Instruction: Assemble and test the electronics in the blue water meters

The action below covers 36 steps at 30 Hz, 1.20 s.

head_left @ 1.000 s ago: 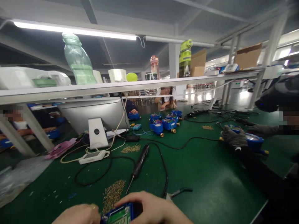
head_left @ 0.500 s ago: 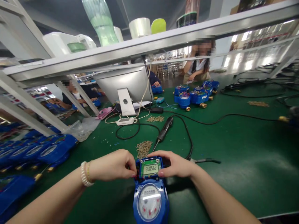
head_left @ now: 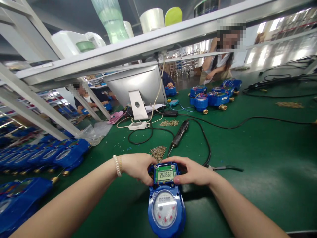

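Note:
A blue water meter point(head_left: 182, 213) lies in front of me, its round dial facing up. In its upper housing sits a green circuit board with a display point(head_left: 165, 175) reading 260562. My left hand point(head_left: 140, 168) grips the left side of this housing, thumb at the lower corner and fingers at the upper one. On the opposite side, my right hand point(head_left: 190, 172) holds the housing with its thumb beside the display and its fingers along the top edge. Just beyond the meter are a pile of small screws point(head_left: 158, 153) and a black electric screwdriver point(head_left: 180, 134).
Rows of blue meters point(head_left: 66, 153) stand at the left, and another group point(head_left: 218, 96) at the back right. A monitor point(head_left: 138, 89) stands behind the screws, under a shelf point(head_left: 119, 54). Black cables point(head_left: 237, 125) cross the green table. A person point(head_left: 218, 62) sits beyond.
My left fingers have gone from a pinch at the housing's left edge to a grip around that side. My right hand keeps its hold. The whole view has shifted slightly.

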Motion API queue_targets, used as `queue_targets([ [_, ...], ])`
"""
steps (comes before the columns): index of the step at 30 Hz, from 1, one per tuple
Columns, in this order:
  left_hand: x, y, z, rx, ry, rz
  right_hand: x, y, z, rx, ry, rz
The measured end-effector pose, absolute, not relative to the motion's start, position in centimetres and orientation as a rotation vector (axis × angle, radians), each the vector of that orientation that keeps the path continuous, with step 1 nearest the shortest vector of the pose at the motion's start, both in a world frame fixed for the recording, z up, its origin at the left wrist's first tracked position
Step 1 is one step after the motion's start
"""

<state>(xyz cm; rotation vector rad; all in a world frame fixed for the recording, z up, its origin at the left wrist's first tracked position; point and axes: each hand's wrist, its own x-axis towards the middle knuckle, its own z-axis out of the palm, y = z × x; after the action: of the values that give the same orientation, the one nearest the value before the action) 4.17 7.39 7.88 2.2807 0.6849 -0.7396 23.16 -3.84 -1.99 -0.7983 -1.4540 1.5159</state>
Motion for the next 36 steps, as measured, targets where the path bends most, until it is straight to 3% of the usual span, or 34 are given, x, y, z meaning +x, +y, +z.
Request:
queue_targets([
  [9, 3.7, 7.9, 7.0, 2.037, 0.72, -0.741, 23.0, -3.9, -1.8, -0.813, -1.482, 1.46],
  [15, 0.1, 10.0, 5.6, 1.611, 0.594, -0.539, 23.3, -4.0, -1.8, -0.798, -1.43, 1.549],
  [22, -1.2, 10.3, 2.8, 1.546, 0.566, -0.323, 23.4, -4.0, -1.8, -0.822, -1.469, 1.508],
  [36, -1.0, 10.5, 2.5, 1.48, 0.595, -0.362, 23.4, -4.1, -1.7, -0.815, -1.455, 1.541],
])
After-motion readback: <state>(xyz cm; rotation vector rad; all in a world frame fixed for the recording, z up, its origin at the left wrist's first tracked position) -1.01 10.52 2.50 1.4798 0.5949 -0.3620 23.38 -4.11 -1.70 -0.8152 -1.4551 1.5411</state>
